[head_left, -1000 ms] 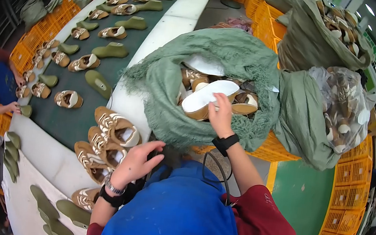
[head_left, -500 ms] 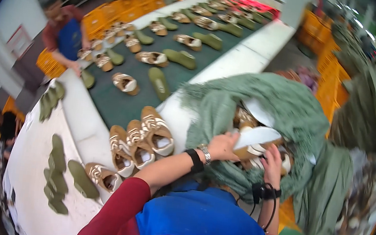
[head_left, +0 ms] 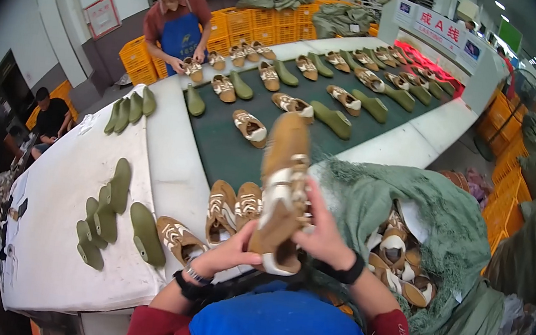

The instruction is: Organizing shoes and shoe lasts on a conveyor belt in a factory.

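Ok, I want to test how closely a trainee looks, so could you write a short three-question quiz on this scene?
1. True or false: the left hand and the right hand are both touching the held shoe.

2. What shows inside the opening of the green sack?
A) green shoe lasts
B) brown-and-white shoes
C) orange crates

3. Fill in the blank: the co-worker standing at the far side of the dark green belt wears a ____ apron.

Key: 1. True. 2. B. 3. Blue.
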`<act>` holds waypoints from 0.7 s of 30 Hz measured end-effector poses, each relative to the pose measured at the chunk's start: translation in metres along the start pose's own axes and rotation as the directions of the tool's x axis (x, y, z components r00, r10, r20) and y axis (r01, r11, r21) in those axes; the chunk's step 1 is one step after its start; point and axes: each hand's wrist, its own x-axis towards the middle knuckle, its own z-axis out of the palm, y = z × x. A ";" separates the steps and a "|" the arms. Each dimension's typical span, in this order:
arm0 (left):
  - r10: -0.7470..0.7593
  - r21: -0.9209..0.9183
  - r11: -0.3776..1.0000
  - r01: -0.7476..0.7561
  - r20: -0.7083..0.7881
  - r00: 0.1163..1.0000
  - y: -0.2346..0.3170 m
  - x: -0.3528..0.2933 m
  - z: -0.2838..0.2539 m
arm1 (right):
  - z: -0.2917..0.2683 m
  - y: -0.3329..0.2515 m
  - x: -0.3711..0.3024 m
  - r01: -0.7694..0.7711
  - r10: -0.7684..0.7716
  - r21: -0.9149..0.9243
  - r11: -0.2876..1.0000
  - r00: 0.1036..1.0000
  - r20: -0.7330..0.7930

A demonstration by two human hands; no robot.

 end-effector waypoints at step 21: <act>0.824 0.884 0.403 0.236 -0.463 0.328 0.005 -0.107 -0.104 | 0.201 0.039 0.071 0.409 -0.294 -0.369 0.835 0.897 0.329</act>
